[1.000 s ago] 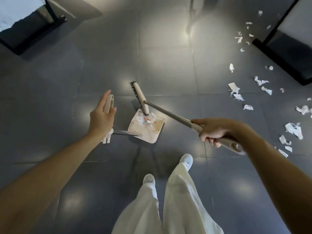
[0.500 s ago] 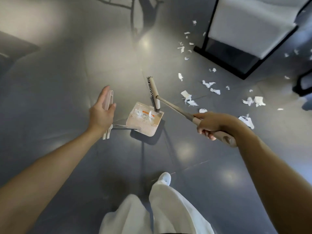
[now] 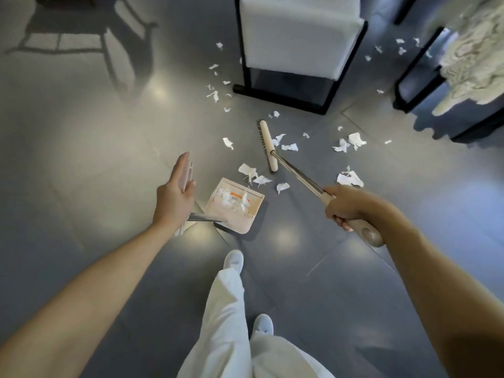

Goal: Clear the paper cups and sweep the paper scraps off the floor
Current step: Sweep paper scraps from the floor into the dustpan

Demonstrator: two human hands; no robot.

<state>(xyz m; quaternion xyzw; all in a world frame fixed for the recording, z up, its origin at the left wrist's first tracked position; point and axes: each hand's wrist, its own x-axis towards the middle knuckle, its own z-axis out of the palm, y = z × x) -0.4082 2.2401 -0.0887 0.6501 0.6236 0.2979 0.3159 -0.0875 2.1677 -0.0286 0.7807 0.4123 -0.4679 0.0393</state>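
Note:
My left hand [image 3: 171, 195] holds the beige top of the dustpan handle [image 3: 188, 173] between palm and thumb, with the fingers fairly straight. The beige dustpan [image 3: 237, 211] sits on the grey floor below it and has white scraps inside. My right hand [image 3: 346, 205] grips the end of the broom handle. The broom head [image 3: 268, 145] rests on the floor ahead of the pan, among torn white paper scraps [image 3: 350, 178]. More scraps [image 3: 215, 95] trail toward the seat. No paper cup is in view.
A white cushioned seat [image 3: 297, 36] on a black metal frame stands ahead, with scraps beside and behind it. At the right stands another black frame [image 3: 414, 77] with a shaggy pale throw [image 3: 474, 55] on it. My white-trousered legs and shoes [image 3: 233, 260] are below the pan.
I have turned and stepped right toward the scraps and the white seat. The broom head has left the dustpan and now lies out on the floor among the scraps.

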